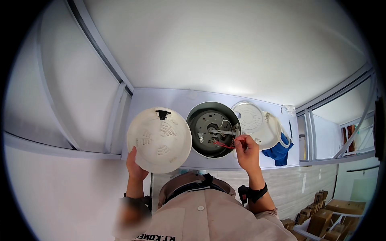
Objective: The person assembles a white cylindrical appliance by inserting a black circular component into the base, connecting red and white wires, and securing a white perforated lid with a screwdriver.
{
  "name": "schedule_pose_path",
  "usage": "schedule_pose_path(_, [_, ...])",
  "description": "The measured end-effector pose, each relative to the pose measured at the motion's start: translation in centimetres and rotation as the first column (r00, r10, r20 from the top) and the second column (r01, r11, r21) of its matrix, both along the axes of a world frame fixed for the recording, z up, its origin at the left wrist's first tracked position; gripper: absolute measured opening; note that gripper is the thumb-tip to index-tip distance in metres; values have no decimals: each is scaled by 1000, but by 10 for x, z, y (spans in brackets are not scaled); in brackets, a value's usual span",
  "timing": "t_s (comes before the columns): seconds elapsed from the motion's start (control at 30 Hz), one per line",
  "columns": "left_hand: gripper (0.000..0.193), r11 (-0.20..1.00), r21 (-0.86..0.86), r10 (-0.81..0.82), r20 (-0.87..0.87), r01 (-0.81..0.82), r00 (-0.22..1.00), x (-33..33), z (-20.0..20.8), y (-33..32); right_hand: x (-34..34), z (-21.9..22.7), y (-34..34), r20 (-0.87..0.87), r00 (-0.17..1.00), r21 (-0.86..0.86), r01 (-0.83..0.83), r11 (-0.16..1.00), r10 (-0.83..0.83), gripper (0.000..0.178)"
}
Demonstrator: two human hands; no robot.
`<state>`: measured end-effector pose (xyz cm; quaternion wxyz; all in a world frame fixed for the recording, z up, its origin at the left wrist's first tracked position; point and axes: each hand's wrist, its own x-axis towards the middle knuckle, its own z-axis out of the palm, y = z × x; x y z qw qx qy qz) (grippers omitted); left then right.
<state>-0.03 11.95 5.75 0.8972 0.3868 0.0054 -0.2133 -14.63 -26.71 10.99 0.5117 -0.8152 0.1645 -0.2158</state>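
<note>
My left hand (135, 164) grips the lower edge of a round white plastic base cover (159, 139), held up flat with its ribbed inner side toward me. Beside it on the table stands an upturned round cooker body (213, 129), its open underside showing a grey metal plate, wires and a bracket. My right hand (246, 151) reaches over its right rim and pinches a thin red wire (223, 145) that runs into the body.
The pale table (169, 98) sits against white walls. A white lid (257, 122) lies right of the body, with a blue cloth (279, 152) at the table's right edge. Cardboard boxes (321, 219) stand on the floor at the lower right.
</note>
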Motion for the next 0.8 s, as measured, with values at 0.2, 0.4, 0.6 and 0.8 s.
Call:
schedule_pose_path(0.2, [59,1000,6,3,-34,-3,999,-6,3,-6,-3,0,-2,-28,999,12,20,1000,-20,4])
schedule_pose_path(0.4, [60,999,9,-35,-12,35,999,-9,3,-8,-3,2,-1,-11,998,-12,-64,998,64,8])
schedule_pose_path(0.6, [64,997,81,-2,12,1,1000,-13,-5,-6,-1,10,5,9,996,-12,-89,996,89,11])
schedule_pose_path(0.8, [63,999,36,21,-66,-19,998,-19,-1,-7,-5,6,2,12,995,-11,-102,995,102,12])
